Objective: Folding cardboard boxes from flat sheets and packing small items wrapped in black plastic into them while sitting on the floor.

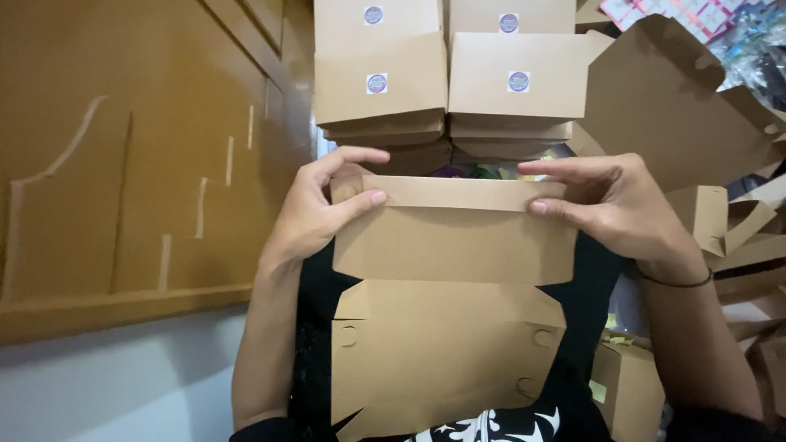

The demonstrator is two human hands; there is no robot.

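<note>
Cardboard box blank [454, 245] is pinched at top corners between left hand [315, 213] and right hand [618, 205].

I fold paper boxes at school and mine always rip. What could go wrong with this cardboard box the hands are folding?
The left hand and right hand pinch only the top flap of the flat brown box, so the fold might come out crooked or crease in the wrong place. The lower part hangs loose over the lap, so its small tabs could bend or tear. The stack of finished boxes stands close behind the hands; a bump might topple it.
</note>
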